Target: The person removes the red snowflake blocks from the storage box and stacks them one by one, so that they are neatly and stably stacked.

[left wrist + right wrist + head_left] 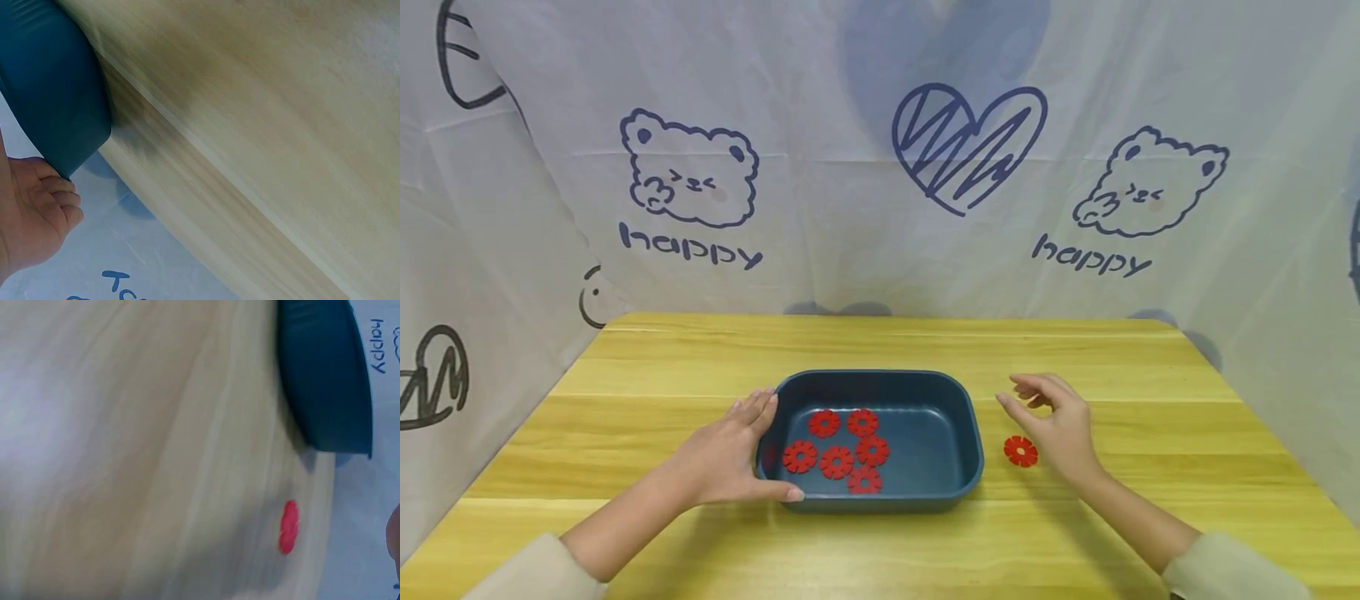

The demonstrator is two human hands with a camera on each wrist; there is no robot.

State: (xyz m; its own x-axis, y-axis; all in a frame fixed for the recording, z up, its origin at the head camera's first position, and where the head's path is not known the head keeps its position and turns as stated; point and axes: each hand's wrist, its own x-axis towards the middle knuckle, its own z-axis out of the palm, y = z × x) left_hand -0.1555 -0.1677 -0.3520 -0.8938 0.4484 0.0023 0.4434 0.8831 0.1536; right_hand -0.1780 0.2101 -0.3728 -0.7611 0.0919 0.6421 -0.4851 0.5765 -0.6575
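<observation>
While the tray (pixel 925 450) is clasped by the left grip (pixel 728 450), six red discs (pixel 837 472) are contained inside, right of that grip; beside the right grip (pixel 1062 425), fingers parted, one loose disc (pixel 1011 452) is seen.

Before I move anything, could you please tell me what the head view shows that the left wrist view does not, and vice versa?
Only the head view shows six red discs inside the dark blue container, another disc on the table, and the right hand. Only the left wrist view shows the palm side of the left hand. Both share the left hand, container, table and marked cloth.
</observation>
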